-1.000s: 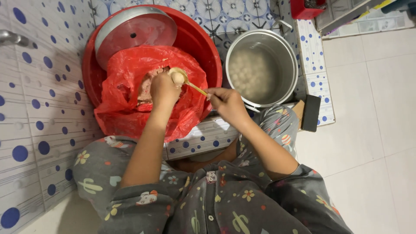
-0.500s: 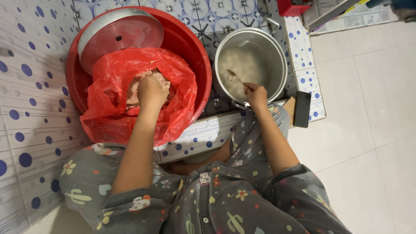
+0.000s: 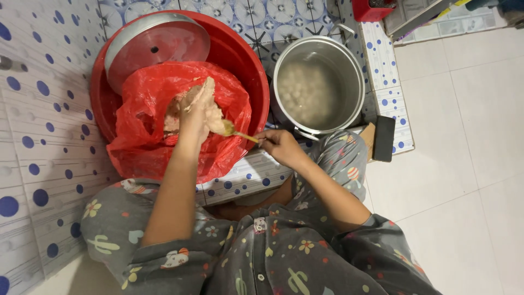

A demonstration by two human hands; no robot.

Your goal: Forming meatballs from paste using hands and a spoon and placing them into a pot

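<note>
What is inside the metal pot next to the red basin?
The metal pot holds cloudy water with many pale round balls under the surface. The pot's bottom cannot be seen, because the balls and the murky water cover it.

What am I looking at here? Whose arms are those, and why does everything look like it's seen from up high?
The camera sits on a person's head and looks straight down, so you see their own arms and their flowery grey pyjamas from above. There is only this one view. The person sits on a tiled floor. In front is a big red basin holding a red plastic bag and a round metal lid. The left hand is squeezing a lump of pale paste over the bag. The right hand holds a spoon against that paste. Beside the basin stands a metal pot of water with pale round balls in it.
</note>
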